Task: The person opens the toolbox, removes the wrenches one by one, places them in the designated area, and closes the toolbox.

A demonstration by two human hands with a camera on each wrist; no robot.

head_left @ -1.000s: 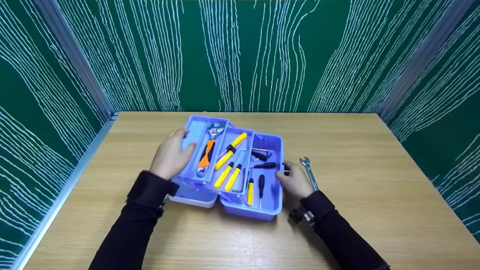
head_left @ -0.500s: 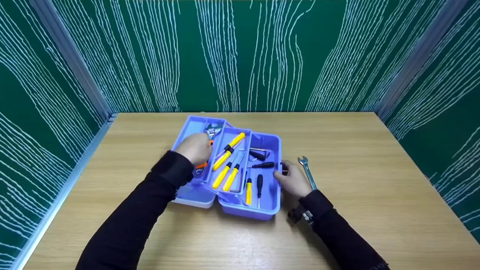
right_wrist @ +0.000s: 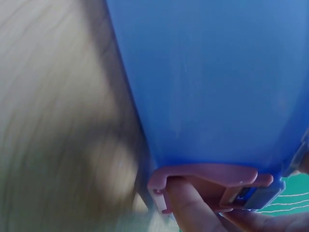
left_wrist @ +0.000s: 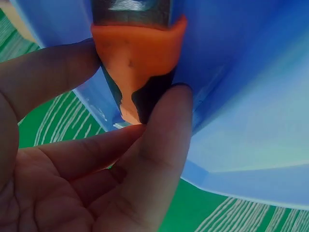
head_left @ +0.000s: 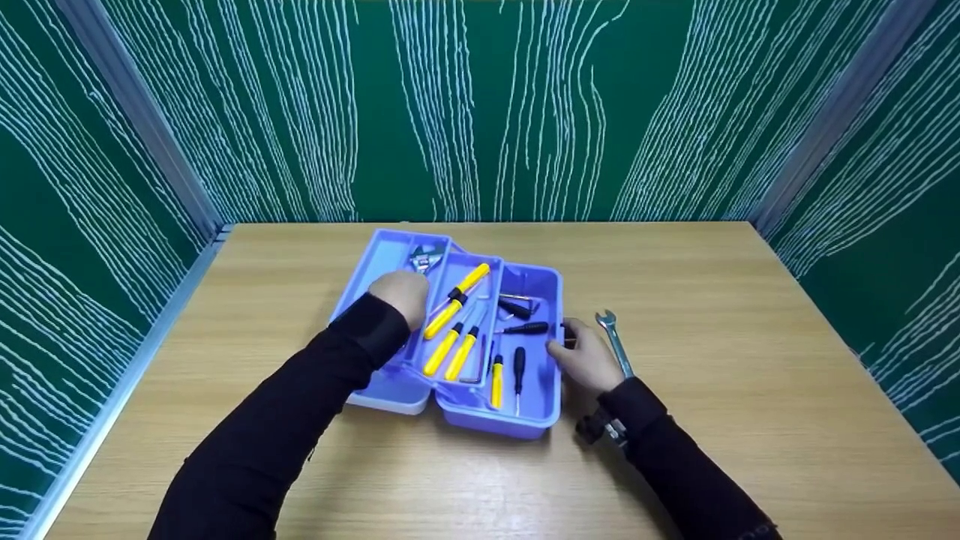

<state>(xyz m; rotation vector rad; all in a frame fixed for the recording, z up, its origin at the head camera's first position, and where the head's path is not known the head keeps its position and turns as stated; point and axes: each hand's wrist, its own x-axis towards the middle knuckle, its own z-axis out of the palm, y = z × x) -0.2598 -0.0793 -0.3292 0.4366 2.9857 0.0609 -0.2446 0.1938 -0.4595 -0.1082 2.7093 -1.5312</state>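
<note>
Your left hand (head_left: pixel 401 294) is pinching the heavy, rigid orange-handled steel adjustable wrench (left_wrist: pixel 137 63) by its grippy handle; your right hand (head_left: pixel 585 364) is gripping the blue plastic toolbox (head_left: pixel 536 420).

My left hand (head_left: pixel 401 294) reaches forward with fingers pinched shut, arm stretched out; my right hand (head_left: pixel 585 360) rests low, fingers curled.

Blue toolbox (head_left: pixel 480 409), orange-black wrench handle (left_wrist: pixel 140 63), green white-streaked walls (head_left: pixel 525 105).
</note>
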